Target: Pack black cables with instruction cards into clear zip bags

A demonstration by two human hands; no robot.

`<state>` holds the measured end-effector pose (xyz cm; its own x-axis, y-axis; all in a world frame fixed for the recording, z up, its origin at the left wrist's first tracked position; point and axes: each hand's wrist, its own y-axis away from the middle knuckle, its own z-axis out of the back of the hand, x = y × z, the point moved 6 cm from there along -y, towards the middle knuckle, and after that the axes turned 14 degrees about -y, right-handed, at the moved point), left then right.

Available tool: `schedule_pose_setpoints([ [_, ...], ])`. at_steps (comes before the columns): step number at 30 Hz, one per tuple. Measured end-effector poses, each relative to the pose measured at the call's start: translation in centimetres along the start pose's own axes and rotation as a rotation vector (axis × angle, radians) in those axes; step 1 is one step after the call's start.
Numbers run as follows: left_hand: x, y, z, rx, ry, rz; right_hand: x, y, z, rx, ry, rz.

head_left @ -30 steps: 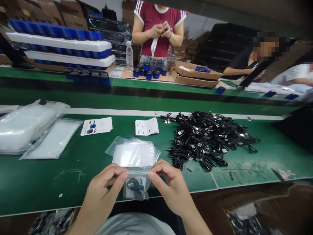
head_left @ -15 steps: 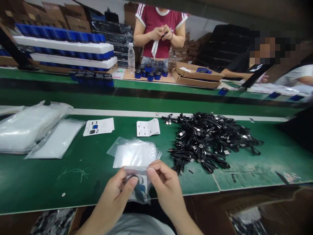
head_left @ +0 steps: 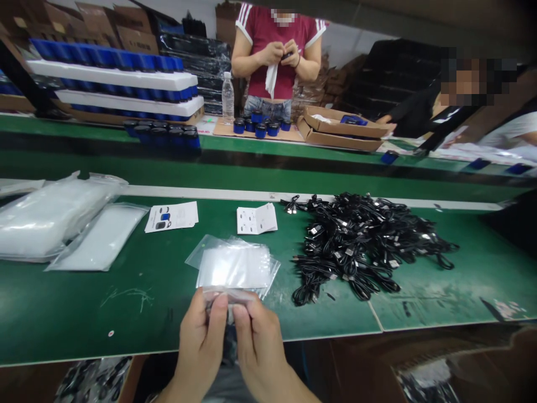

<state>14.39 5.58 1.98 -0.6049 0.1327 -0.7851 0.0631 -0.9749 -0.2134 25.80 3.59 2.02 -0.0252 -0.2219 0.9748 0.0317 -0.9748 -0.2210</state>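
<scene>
Both hands pinch a clear plastic zip bag (head_left: 230, 295) over the table's front edge. My left hand (head_left: 204, 330) grips its left side, thumb on top; my right hand (head_left: 260, 338) grips the right side, thumbs close together. Most of the bag and its contents are hidden behind my fingers. Just beyond lies a fanned stack of empty clear bags (head_left: 235, 266). Further back are a folded white leaflet stack (head_left: 257, 219) and printed cards (head_left: 173, 216). To the right spreads a heap of black USB cables (head_left: 356, 240).
Large packs of plastic bags (head_left: 54, 218) lie at the left. Across a raised green ledge stand blue-and-black jars (head_left: 163, 134), a water bottle (head_left: 227, 98) and cardboard trays (head_left: 344, 131). A person in a red shirt (head_left: 277, 61) works opposite. Boxes of bagged items (head_left: 90, 380) sit below the table edge.
My right hand has moved left, closer to my left hand, and both thumbs now press along the bag's top. The dark item and printed card seen inside the bag are now mostly hidden.
</scene>
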Motion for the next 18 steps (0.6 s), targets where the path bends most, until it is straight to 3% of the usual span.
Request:
schedule_pose_setpoints([
  [4, 0.3, -0.6, -0.2, 0.195, 0.107, 0.038, -0.5, -0.7, 1.8, -0.111, -0.118, -0.116],
  [8, 0.8, -0.7, 0.8, 0.181, 0.160, 0.105, 0.2, -1.2, 2.5, -0.109, -0.099, -0.075],
  [14, 0.6, -0.6, 2.0, 0.198, 0.098, 0.095, 1.2, -1.2, 2.2, -0.068, -0.084, -0.029],
  [18, 1.1, -0.5, 2.2, 0.281, 0.059, 0.081, 1.6, -1.2, 2.3, -0.053, -0.049, -0.032],
])
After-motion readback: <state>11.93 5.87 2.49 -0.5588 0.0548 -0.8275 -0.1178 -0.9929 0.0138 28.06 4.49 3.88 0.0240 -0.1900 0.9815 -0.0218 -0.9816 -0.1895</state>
